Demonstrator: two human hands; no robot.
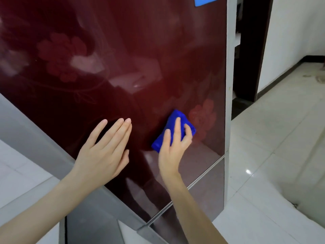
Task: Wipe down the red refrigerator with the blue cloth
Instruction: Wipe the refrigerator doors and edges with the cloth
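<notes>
The red refrigerator [140,50] fills most of the view, its glossy dark-red upper door printed with faint flowers. My right hand [173,147] presses a folded blue cloth [173,120] flat against the lower right of that door, fingers spread over the cloth. My left hand [105,148] rests flat on the door to the left of the cloth, fingers together and holding nothing. A seam [202,180] separates the upper door from the lower door just below my hands.
A blue sticker [205,0] sits at the door's top right. The fridge's grey side edge [228,85] borders a dark doorway [249,50]. Shiny white tiled floor [272,147] spreads to the right and lower left.
</notes>
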